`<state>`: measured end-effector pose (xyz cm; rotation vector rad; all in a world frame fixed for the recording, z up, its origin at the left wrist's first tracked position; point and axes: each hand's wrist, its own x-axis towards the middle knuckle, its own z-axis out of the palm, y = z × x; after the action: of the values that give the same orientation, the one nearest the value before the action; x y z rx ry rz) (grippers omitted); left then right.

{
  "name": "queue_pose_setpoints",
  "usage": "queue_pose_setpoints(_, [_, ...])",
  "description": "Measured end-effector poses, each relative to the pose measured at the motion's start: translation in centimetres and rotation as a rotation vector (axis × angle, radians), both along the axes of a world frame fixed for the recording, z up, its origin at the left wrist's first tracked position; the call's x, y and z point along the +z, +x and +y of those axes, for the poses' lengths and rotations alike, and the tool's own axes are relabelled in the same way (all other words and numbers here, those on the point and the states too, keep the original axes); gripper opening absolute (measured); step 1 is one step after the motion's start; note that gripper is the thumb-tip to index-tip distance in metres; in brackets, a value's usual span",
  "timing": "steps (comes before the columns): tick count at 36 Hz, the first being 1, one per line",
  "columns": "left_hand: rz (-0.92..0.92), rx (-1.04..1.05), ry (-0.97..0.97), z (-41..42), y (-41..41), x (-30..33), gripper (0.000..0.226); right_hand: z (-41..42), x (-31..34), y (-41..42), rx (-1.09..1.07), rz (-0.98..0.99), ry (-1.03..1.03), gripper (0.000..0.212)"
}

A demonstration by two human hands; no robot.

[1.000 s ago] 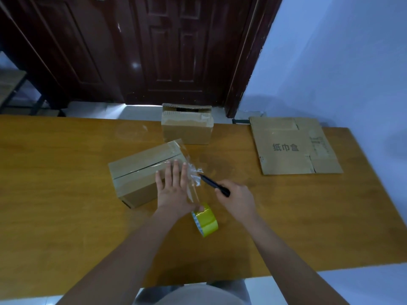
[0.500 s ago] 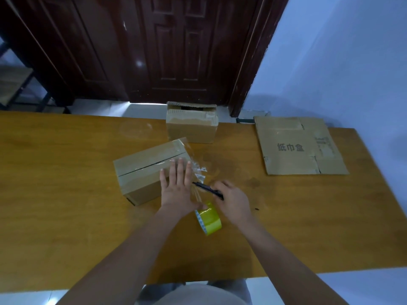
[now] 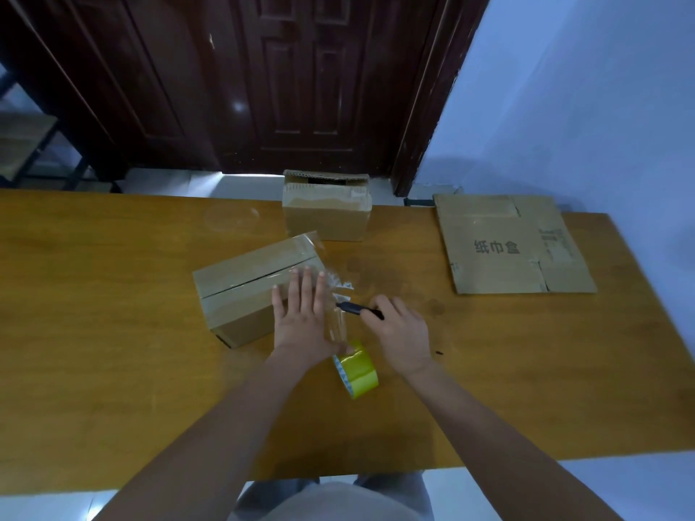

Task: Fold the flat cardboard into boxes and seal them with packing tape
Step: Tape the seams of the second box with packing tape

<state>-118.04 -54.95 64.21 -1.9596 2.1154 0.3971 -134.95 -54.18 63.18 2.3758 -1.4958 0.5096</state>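
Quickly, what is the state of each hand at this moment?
Left hand: open, fingers straight, pressing flat on the box.
Right hand: closed, holding a black cutter at the tape strip.

A folded brown cardboard box [image 3: 244,291] is laid at an angle on the table, its top flaps closed along a dark centre seam and covered with clear tape. A crinkled strip of clear tape [image 3: 336,306] is stretched from its right end to a yellow tape roll [image 3: 357,370] stood on edge just beside it. A second taped box [image 3: 326,216] is set behind. A flat cardboard sheet [image 3: 511,246], printed with dark characters, is laid well apart to the right.
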Motion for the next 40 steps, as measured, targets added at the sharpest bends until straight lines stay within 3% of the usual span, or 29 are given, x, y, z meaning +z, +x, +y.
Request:
queue_pose_setpoints(5, [0.017, 0.001, 0.009, -0.1, -0.1, 0.0, 0.135, 0.7, -0.6, -2.5, -0.209, -0.029, 0.112, 0.02])
queue_pose_setpoints(8, [0.017, -0.001, 0.003, -0.1, -0.1, 0.0, 0.136, 1.4, -1.8, -4.4, -0.391, -0.028, 0.349, 0.034])
queue_pose_setpoints(11, [0.01, -0.001, 0.0, -0.1, -0.1, 0.0, 0.136, 2.1, -3.3, -5.8, -0.537, -0.058, 0.547, 0.034])
queue_pose_setpoints(16, [0.004, 0.0, 0.008, -0.1, -0.1, -0.1, 0.136, 2.8, -5.2, -7.5, -0.628, -0.129, 0.667, 0.039])
queue_pose_setpoints(25, [-0.014, 0.007, 0.022, -0.1, -0.3, -0.1, 0.137, 2.9, -7.3, -7.8, -0.708, -0.248, 0.768, 0.031])
queue_pose_setpoints(32, [-0.025, 0.008, 0.024, 0.0, -0.4, -0.1, 0.137, 3.0, -6.2, -7.4, -0.677, -0.298, 0.691, 0.029])
queue_pose_setpoints(36, [-0.035, 0.004, 0.02, 0.0, -0.4, -0.3, 0.138, 2.2, -3.6, -3.5, -0.495, -0.499, 0.588, 0.033])
queue_pose_setpoints(40, [-0.027, 0.006, 0.006, 0.2, -0.4, -0.4, 0.136, 1.0, -2.3, 1.4, -0.302, -0.779, 0.829, 0.047])
